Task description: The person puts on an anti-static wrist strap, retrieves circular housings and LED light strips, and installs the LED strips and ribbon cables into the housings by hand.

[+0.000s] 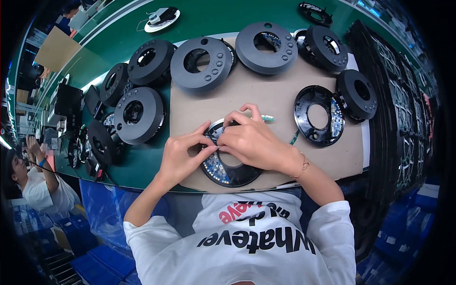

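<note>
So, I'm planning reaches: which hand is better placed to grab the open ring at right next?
Probably the right hand: it is nearer the open ring; the left hand is farther off.

Under the fingers (pixel 195 139) I see a glossy black plastic ring (pixel 243 176) on matt brown paper (pixel 266 95); beyond the fingers, grey covers (pixel 202 82) look like dull, ridged plastic, and the green desk (pixel 209 19) looks smooth, faintly shiny.

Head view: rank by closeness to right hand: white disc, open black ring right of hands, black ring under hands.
1. Black ring under hands: beneath right hand
2. Open black ring: to its right
3. White disc: far side, left
</note>
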`<state>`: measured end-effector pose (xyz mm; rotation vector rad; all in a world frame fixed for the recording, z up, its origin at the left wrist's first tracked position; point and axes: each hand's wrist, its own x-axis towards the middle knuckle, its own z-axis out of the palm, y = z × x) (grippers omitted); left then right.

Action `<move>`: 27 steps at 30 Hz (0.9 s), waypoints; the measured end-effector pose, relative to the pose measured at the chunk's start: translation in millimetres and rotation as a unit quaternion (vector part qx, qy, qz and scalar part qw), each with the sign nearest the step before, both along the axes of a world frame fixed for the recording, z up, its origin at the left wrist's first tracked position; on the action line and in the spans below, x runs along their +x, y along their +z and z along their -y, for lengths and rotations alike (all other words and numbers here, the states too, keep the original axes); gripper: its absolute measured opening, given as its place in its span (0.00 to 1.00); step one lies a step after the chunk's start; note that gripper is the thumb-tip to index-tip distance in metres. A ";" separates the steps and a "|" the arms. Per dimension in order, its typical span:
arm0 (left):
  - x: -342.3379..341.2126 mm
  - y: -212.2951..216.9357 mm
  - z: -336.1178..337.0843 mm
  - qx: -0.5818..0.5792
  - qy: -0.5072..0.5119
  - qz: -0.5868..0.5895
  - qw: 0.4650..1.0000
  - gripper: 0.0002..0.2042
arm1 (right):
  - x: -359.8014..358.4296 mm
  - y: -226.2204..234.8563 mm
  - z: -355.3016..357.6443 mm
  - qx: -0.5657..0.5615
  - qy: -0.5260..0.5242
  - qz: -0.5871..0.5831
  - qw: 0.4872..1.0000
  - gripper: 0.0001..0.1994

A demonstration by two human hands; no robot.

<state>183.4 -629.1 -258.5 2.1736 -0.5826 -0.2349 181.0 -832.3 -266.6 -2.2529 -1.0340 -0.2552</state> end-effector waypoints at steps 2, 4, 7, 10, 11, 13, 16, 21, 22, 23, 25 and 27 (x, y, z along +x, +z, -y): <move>-0.7 -1.2 2.6 -0.002 0.016 0.008 1.000 0.06 | -1.1 0.1 -0.7 0.007 -0.004 0.005 1.000 0.06; 0.5 -3.7 4.8 -0.016 0.027 -0.005 0.999 0.06 | -2.0 1.4 -0.1 0.037 -0.024 0.049 0.998 0.06; 0.9 -2.6 10.1 -0.031 0.049 -0.042 0.997 0.06 | -1.2 -3.8 3.6 0.015 -0.031 0.111 0.993 0.06; 1.0 -3.1 9.0 -0.035 0.063 -0.069 0.995 0.06 | 0.5 -4.8 3.4 -0.010 -0.012 0.109 0.994 0.04; 0.8 -3.1 6.3 -0.038 0.063 -0.068 0.995 0.07 | 0.5 -3.4 2.2 -0.010 -0.006 0.110 0.994 0.04; -1.9 0.9 -2.6 -0.034 0.058 -0.014 0.998 0.07 | 2.2 3.8 -6.4 -0.006 0.001 0.107 0.994 0.05; -14.5 19.6 -11.6 -0.060 0.053 0.087 0.993 0.07 | 1.1 10.4 0.3 -0.062 -0.018 0.098 0.993 0.05; -72.7 31.2 -91.3 -0.095 0.256 0.124 0.954 0.03 | -4.5 20.0 -1.2 -0.147 -0.034 0.061 0.987 0.07; -84.3 32.6 -108.4 -0.109 0.347 0.165 0.917 0.03 | -7.0 25.4 -0.4 -0.162 -0.040 0.059 0.984 0.07; -92.9 27.8 -128.6 -0.131 0.455 0.198 0.858 0.05 | -9.7 31.7 -0.7 -0.159 -0.044 0.059 0.985 0.08; -108.0 1.8 -181.3 -0.212 0.590 0.249 0.738 0.07 | -17.5 41.1 3.0 -0.157 -0.064 0.050 0.984 0.09; -120.8 -34.7 -239.1 -0.158 0.692 0.262 0.654 0.08 | -23.8 52.7 2.7 -0.132 -0.077 0.045 0.987 0.09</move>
